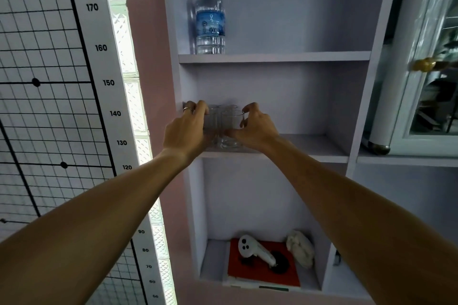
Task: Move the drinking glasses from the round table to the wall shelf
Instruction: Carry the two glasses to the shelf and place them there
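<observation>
Left grip: your left hand [188, 129], a ring on one finger, curls round the left side of the drinking glasses [223, 126] at centre frame.
Right grip: your right hand [255, 126] pinches the right-hand glass, fingers over its rim, thumb low against its side.
Drinking glasses: a tight cluster of clear, empty tumblers, touching one another, upright on the middle board of the wall shelf [309, 146], toward its left end. How many stand there you cannot tell; the hands hide part of them.
Top compartment: one water bottle [210, 15] with a blue label and white cap, upright at the left, in the upper middle of the frame; it looks nearly full of clear water.
Middle compartment: holds only the glasses and your hands.
Bottom compartment: low centre of frame, a red book [295, 275] lies flat; a white controller [255, 250] rests on it, with a crumpled white cloth [300, 250] just to its right.
Left of frame: a height chart [99, 47] with printed numbers runs down the wall.
</observation>
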The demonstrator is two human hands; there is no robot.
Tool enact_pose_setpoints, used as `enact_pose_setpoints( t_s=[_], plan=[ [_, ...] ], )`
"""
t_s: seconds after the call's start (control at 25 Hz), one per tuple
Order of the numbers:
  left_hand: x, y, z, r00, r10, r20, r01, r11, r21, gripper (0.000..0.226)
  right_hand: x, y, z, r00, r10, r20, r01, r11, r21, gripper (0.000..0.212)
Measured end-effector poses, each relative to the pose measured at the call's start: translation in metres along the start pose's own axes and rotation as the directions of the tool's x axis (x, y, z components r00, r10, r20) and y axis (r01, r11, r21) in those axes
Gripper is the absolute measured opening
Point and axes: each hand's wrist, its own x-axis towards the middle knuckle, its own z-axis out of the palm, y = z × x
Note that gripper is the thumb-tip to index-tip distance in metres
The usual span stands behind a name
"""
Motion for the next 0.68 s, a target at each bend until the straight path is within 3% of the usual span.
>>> enact_pose_setpoints(
  t_s=[0.4, 0.68],
  plan=[
    [-0.003, -0.003, -0.003, 1.000, 0.024, 0.020, -0.025, 0.998, 0.057, 0.045, 0.004, -0.002, 0.017, 0.995, -0.090, -0.039, 0.091, 0.996, 0.025, 0.063],
    [-0.005, -0.012, -0.002, 1.000, 0.000, 0.026, -0.004, 0.990, 0.140, 0.042, 0.008, -0.001, 0.028, 0.999, -0.023, -0.049, 0.025, 0.999, 0.039, 0.069]
  ],
)
